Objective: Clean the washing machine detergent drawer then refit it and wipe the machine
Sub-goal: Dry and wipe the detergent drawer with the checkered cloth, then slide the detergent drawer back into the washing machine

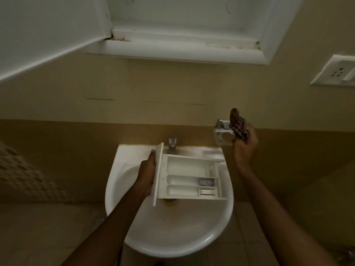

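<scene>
The left hand grips the white detergent drawer by its flat front panel, fingers curled round the panel's left face with one fingertip showing at its far edge. The drawer is held level over the bowl of the white washbasin, open side up, the panel to the left and the body running right. Its right end reaches over the basin's right rim (whether it rests there or hangs just above cannot be told). Inside the drawer there is one wide compartment on the far side and two narrower ones on the near side, and a small grey insert sits at the right end of the middle one.

The right hand is raised to the right of the basin, well apart from the drawer, its fingers closed round a bunched, dark checked cloth that sticks up above the knuckles. Just left of it a chrome fitting is fixed to the wall.

A metal tap stands at the far edge of the basin, behind the drawer's panel. Higher on the wall hangs a white cabinet with its door swung open to the left, and a white socket plate sits at the far right. A round floor drain shows on the tiles at near left.
</scene>
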